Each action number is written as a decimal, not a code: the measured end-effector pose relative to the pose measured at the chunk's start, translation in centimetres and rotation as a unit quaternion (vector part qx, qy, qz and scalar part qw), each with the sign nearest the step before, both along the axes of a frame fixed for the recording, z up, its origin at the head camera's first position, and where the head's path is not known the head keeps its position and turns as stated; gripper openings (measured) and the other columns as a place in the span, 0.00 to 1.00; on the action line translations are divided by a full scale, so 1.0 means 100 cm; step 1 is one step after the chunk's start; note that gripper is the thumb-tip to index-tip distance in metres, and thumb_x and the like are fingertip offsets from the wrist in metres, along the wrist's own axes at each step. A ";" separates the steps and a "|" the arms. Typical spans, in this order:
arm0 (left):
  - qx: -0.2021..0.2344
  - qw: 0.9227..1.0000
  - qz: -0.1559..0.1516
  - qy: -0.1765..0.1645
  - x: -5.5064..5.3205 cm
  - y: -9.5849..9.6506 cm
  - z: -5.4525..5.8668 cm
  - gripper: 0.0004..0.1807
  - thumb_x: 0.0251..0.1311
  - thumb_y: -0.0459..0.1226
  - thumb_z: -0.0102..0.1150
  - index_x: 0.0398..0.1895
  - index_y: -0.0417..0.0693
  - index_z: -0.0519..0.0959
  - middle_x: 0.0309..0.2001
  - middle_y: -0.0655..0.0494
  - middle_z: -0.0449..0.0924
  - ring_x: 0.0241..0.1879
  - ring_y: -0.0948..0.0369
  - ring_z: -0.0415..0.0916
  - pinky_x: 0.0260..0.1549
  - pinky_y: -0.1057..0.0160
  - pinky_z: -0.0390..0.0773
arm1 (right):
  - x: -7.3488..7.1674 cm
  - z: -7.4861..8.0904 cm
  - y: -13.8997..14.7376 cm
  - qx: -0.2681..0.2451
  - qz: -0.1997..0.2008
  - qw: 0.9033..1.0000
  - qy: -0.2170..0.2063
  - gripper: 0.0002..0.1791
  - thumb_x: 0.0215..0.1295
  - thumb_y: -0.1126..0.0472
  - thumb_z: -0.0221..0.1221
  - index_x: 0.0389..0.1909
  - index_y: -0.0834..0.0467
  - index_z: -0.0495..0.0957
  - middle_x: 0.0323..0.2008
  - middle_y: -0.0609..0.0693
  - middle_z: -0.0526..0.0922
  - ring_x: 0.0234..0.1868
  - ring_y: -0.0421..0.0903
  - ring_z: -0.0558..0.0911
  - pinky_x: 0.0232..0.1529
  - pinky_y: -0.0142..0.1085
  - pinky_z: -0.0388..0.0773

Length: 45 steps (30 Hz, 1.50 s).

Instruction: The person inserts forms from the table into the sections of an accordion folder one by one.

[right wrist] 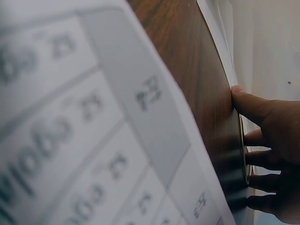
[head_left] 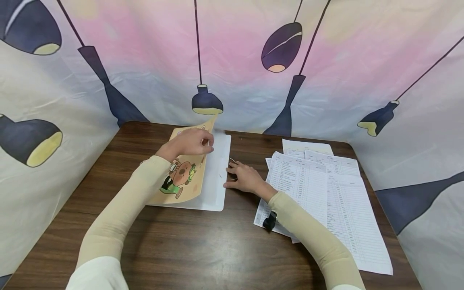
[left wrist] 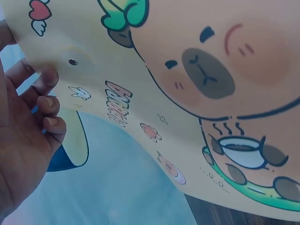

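Note:
A folder with a tan cover point(head_left: 197, 183) printed with a cartoon capybara lies at the table's left, its white inside point(head_left: 215, 181) showing where the cover is raised. The left hand point(head_left: 193, 141) pinches the cover near its free edge. In the left wrist view, that hand's curled fingers point(left wrist: 49, 101) overlap the cover point(left wrist: 140, 93) beside a small hole. The right hand point(head_left: 246, 178) rests at the folder's right edge, fingers spread. A thin elastic loop point(head_left: 232, 159) sticks out by its fingertips.
Several printed sheets point(head_left: 297, 177) lie overlapping at the right, partly under the right forearm. A black strap device point(head_left: 270, 221) is on the right wrist. The wooden table point(head_left: 188, 245) meets a lamp-patterned cloth point(head_left: 239, 100) behind and at the sides.

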State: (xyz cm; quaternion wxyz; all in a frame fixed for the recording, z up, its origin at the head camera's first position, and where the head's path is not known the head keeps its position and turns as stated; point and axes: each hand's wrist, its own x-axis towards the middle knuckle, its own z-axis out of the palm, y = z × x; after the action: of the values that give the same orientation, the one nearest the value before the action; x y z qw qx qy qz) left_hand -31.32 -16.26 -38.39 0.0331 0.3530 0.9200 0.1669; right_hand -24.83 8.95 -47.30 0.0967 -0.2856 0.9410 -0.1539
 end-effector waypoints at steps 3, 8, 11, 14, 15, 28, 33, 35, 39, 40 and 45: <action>0.017 1.000 0.000 0.011 0.002 -0.003 0.004 0.11 0.65 0.49 0.61 0.28 0.57 0.80 0.27 0.60 0.74 0.25 0.59 0.68 0.29 0.58 0.67 | 0.000 0.000 0.000 -0.002 0.000 1.000 0.001 0.40 0.64 0.36 0.65 0.71 0.54 0.74 0.74 0.56 0.67 0.76 0.59 0.63 0.66 0.58 0.69; 0.027 0.998 0.016 0.047 0.004 -0.008 0.009 0.21 0.64 0.59 0.61 0.23 0.56 0.76 0.23 0.60 0.72 0.20 0.59 0.65 0.25 0.59 0.65 | 0.000 0.002 0.001 -0.005 0.003 1.000 0.002 0.40 0.64 0.37 0.65 0.70 0.55 0.74 0.74 0.57 0.68 0.76 0.60 0.63 0.66 0.58 0.69; 0.026 0.998 0.026 0.058 0.005 -0.010 0.012 0.21 0.62 0.59 0.63 0.24 0.56 0.76 0.23 0.60 0.73 0.20 0.59 0.65 0.25 0.59 0.65 | 0.001 0.003 0.001 -0.005 0.003 1.000 0.003 0.39 0.64 0.37 0.65 0.70 0.55 0.74 0.74 0.57 0.68 0.76 0.60 0.63 0.66 0.59 0.68; 0.027 0.998 0.033 0.043 0.008 -0.014 0.016 0.16 0.61 0.55 0.65 0.27 0.56 0.77 0.27 0.60 0.75 0.22 0.59 0.66 0.26 0.58 0.67 | 0.002 0.004 0.001 -0.010 0.001 1.000 0.002 0.39 0.64 0.38 0.66 0.70 0.55 0.74 0.74 0.57 0.68 0.76 0.60 0.63 0.66 0.60 0.68; 0.027 0.998 0.036 0.034 0.009 -0.016 0.017 0.15 0.61 0.54 0.65 0.28 0.56 0.77 0.28 0.60 0.75 0.22 0.58 0.66 0.27 0.58 0.67 | 0.002 0.004 0.002 -0.010 0.000 1.000 0.002 0.39 0.64 0.38 0.66 0.70 0.55 0.74 0.74 0.57 0.68 0.76 0.60 0.63 0.67 0.60 0.67; 0.048 0.997 0.044 -0.031 0.012 -0.049 0.028 0.17 0.63 0.37 0.60 0.54 0.44 0.82 0.29 0.54 0.77 0.24 0.58 0.71 0.31 0.56 0.72 | 0.004 0.004 0.002 -0.008 0.002 1.000 0.000 0.39 0.64 0.38 0.65 0.71 0.54 0.73 0.74 0.56 0.67 0.77 0.59 0.62 0.67 0.59 0.67; 0.072 0.995 0.052 -0.045 0.016 -0.059 0.032 0.16 0.63 0.37 0.60 0.52 0.43 0.82 0.32 0.51 0.78 0.29 0.56 0.71 0.33 0.55 0.72 | 0.004 0.003 0.001 -0.007 0.003 1.000 -0.002 0.39 0.64 0.37 0.65 0.71 0.54 0.73 0.75 0.56 0.66 0.77 0.59 0.62 0.67 0.60 0.67; 0.085 0.993 0.056 -0.055 0.017 -0.062 0.033 0.14 0.63 0.37 0.62 0.51 0.43 0.82 0.32 0.50 0.78 0.31 0.55 0.72 0.35 0.55 0.72 | 0.004 0.002 0.001 -0.007 0.003 1.000 -0.003 0.39 0.65 0.37 0.65 0.71 0.54 0.73 0.75 0.56 0.66 0.77 0.58 0.62 0.67 0.60 0.66; 0.103 0.990 0.062 -0.067 0.018 -0.068 0.035 0.14 0.62 0.37 0.65 0.49 0.43 0.82 0.33 0.51 0.77 0.33 0.54 0.72 0.37 0.54 0.72 | 0.004 0.003 0.001 -0.009 0.003 1.000 -0.005 0.39 0.65 0.37 0.65 0.71 0.54 0.73 0.75 0.56 0.66 0.77 0.58 0.62 0.67 0.60 0.66; 0.106 0.990 0.063 -0.069 0.019 -0.069 0.036 0.14 0.62 0.37 0.65 0.49 0.43 0.82 0.33 0.51 0.77 0.33 0.54 0.72 0.37 0.54 0.72 | 0.004 0.003 0.001 -0.009 0.002 1.000 -0.004 0.39 0.65 0.37 0.65 0.71 0.53 0.73 0.75 0.56 0.66 0.77 0.58 0.62 0.67 0.60 0.67; 0.107 0.989 0.069 -0.077 0.020 -0.075 0.038 0.13 0.62 0.35 0.63 0.50 0.45 0.81 0.32 0.50 0.75 0.33 0.54 0.70 0.36 0.55 0.71 | 0.004 0.003 0.001 -0.013 0.001 1.000 -0.003 0.39 0.64 0.38 0.66 0.71 0.54 0.74 0.74 0.56 0.67 0.77 0.58 0.62 0.67 0.60 0.67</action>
State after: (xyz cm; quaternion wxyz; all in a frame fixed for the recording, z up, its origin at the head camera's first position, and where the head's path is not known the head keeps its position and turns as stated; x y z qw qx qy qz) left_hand -29.36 -23.76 -34.61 0.0544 0.2766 0.9135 0.2934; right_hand -24.46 9.02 -47.05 0.0959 -0.2872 0.9383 -0.1669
